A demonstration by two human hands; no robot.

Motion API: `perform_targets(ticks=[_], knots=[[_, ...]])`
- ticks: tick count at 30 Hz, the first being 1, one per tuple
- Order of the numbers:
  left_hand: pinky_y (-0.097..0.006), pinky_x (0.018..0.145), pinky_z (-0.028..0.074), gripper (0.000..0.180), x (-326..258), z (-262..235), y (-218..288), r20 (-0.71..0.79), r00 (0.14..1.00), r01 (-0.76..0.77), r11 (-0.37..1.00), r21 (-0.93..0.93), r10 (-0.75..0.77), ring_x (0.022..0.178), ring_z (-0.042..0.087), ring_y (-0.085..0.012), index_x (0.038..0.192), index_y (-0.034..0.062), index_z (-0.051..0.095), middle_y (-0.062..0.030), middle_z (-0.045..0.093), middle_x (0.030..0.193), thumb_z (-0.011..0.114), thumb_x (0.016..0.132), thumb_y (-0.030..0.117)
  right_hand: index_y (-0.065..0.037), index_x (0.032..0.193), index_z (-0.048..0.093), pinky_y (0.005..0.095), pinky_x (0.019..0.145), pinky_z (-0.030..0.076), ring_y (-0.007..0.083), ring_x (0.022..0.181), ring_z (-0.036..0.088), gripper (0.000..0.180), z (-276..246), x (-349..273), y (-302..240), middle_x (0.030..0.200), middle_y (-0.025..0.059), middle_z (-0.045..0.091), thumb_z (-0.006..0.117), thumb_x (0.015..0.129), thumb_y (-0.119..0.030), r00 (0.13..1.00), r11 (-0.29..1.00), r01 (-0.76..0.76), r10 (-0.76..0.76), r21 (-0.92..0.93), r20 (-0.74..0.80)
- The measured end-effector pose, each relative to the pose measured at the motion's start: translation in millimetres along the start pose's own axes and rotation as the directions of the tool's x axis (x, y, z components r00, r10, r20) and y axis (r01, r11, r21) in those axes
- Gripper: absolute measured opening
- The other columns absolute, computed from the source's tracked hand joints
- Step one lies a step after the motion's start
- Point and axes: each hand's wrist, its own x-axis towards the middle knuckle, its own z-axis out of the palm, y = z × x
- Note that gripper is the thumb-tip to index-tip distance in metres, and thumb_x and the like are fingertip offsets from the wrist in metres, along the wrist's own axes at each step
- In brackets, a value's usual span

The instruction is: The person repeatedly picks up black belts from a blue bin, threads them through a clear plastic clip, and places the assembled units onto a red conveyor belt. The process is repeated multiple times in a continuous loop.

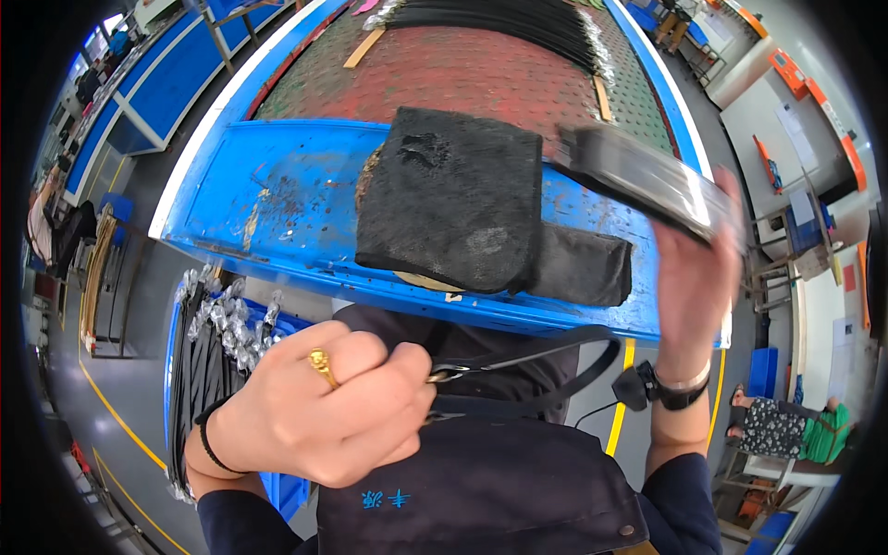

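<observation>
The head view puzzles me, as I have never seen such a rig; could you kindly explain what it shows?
There is no machine: a person works with two bare hands, seen from above through a wide fisheye camera worn on the head, so straight edges bend. The left hand, wearing a gold-coloured ring, is closed on a thin, looped black strap. The right hand holds a dark block with a shiny top; both are blurred. Before the person is a blue worktable with worn paint. On it lies a square pad covered in worn black cloth, with a smaller, flat black piece at its right side. Long black strips lie farther back.
</observation>
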Motion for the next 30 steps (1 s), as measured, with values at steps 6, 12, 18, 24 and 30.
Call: perform_targets(ticks=[6, 12, 18, 24, 30], knots=[[-0.024, 0.047, 0.035, 0.018, -11, -4, 6, 0.121, 0.986, 0.108, 0.994, 0.037, -0.111, 0.060, 0.046, -0.0142, 0.066, 0.0048, 0.061, -0.0048, 0.055, 0.081, 0.065, 0.050, 0.013, -0.002, 0.129, 0.031, 0.0355, 0.093, 0.039, 0.0192, 0.106, 0.049, 0.053, 8, 36, 64, 0.111, 0.0113, 0.050, 0.058, 0.084, -0.015, 0.892, 0.897, -0.440, 0.433, 0.035, 0.131], [-0.024, 0.045, 0.034, 0.021, -18, -5, 0, 0.071, 0.995, 0.076, 0.997, 0.003, -0.076, 0.060, 0.047, -0.0149, 0.067, 0.0038, 0.060, -0.0056, 0.055, 0.081, 0.064, 0.049, 0.012, 0.002, 0.134, 0.026, 0.0326, 0.104, 0.025, 0.0216, 0.126, 0.031, 0.058, -9, 22, 56, 0.135, 0.0163, 0.035, 0.054, 0.088, -0.020, 0.937, 0.854, -0.282, 0.343, -0.436, 0.066], [-0.028, 0.048, 0.040, 0.021, -19, -5, 3, 0.061, 0.987, 0.148, 0.989, -0.030, -0.146, 0.056, 0.050, -0.0172, 0.067, 0.0047, 0.061, -0.0055, 0.056, 0.080, 0.060, 0.048, 0.011, -0.003, 0.118, 0.052, 0.0434, 0.103, 0.022, 0.0320, 0.128, 0.028, 0.036, -31, -22, 21, 0.133, 0.0143, 0.039, 0.053, 0.085, -0.018, 0.936, 0.105, 0.314, 0.133, -0.944, 0.327], [-0.029, 0.048, 0.042, 0.021, -13, 0, 4, 0.060, 0.988, 0.145, 0.989, -0.037, -0.143, 0.054, 0.051, -0.0181, 0.067, 0.0048, 0.062, -0.0056, 0.057, 0.079, 0.058, 0.047, 0.011, -0.006, 0.095, 0.066, 0.0505, 0.103, 0.016, 0.0358, 0.127, 0.028, 0.019, -41, -50, 13, 0.128, 0.0124, 0.046, 0.056, 0.082, -0.017, 0.941, -0.097, 0.307, 0.179, -0.947, 0.287], [-0.029, 0.045, 0.041, 0.019, 3, 6, 8, 0.094, 0.995, 0.033, 0.998, -0.045, -0.029, 0.054, 0.050, -0.0181, 0.069, 0.0024, 0.062, -0.0082, 0.058, 0.079, 0.061, 0.055, 0.016, -0.015, 0.093, 0.069, 0.0517, 0.102, 0.019, 0.0375, 0.123, 0.034, 0.030, 4, -58, -23, 0.122, 0.0140, 0.051, 0.051, 0.083, -0.036, 0.813, 0.177, 0.571, 0.014, -0.802, 0.582]])
